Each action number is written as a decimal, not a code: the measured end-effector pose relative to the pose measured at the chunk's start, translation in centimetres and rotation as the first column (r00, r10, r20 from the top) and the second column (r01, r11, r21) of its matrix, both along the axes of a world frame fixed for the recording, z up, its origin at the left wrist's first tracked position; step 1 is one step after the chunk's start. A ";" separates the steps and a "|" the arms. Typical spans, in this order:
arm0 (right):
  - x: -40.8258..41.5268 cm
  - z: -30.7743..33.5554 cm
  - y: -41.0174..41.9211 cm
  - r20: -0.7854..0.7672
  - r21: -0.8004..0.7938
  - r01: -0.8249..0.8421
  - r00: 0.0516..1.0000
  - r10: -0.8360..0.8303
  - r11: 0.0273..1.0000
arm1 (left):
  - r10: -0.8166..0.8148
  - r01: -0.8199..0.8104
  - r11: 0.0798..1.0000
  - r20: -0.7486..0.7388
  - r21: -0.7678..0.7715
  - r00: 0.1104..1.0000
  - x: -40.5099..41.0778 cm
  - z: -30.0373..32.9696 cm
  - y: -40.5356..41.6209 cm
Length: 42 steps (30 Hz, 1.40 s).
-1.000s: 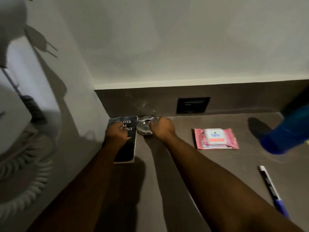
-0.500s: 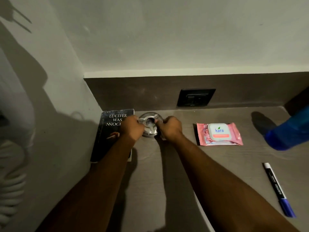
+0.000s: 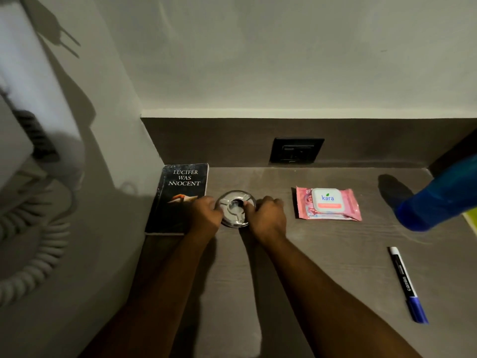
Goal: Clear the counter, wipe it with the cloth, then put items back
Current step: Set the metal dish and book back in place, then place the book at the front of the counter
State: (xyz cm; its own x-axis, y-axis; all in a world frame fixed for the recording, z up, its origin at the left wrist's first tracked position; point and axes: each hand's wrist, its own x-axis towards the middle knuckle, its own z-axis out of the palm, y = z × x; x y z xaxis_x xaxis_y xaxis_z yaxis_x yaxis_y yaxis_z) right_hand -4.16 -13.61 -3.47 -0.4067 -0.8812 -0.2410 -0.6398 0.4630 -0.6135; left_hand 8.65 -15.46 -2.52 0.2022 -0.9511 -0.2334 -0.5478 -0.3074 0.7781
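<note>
A round shiny metal ashtray (image 3: 235, 208) sits on the dark counter (image 3: 322, 254) near the back. My left hand (image 3: 205, 215) grips its left rim and my right hand (image 3: 265, 215) grips its right rim. A black paperback book (image 3: 178, 192) lies flat at the left, against the side wall, partly under my left hand. To the right lie a pink wet-wipes pack (image 3: 327, 204) and, nearer the front, a blue-capped marker (image 3: 407, 284). No cloth is in view.
A blue bottle (image 3: 441, 200) looms at the right edge, with something yellow-green behind it. A black wall socket (image 3: 296, 150) sits in the backsplash. On the left wall hang a white appliance and its coiled cord (image 3: 38, 254).
My left hand has left the book and closed on the ashtray's left rim. The ashtray sits a little nearer to me than a second ago, and the whole book cover shows now.
</note>
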 end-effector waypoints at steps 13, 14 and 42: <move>13.9 2.0 -0.4 0.132 0.189 -0.168 0.981 0.145 0.968 | 0.021 -0.061 0.989 0.278 0.135 0.960 10.5 0.4 1.0; 14.1 1.8 -0.6 0.139 0.195 -0.104 0.987 0.078 0.975 | 0.041 -0.073 0.990 0.245 0.124 0.969 10.5 0.2 1.2; -10.5 2.4 21.4 0.621 0.080 0.038 0.780 -0.079 0.996 | 0.242 -0.153 0.963 -0.469 0.221 0.849 -5.1 -1.7 21.2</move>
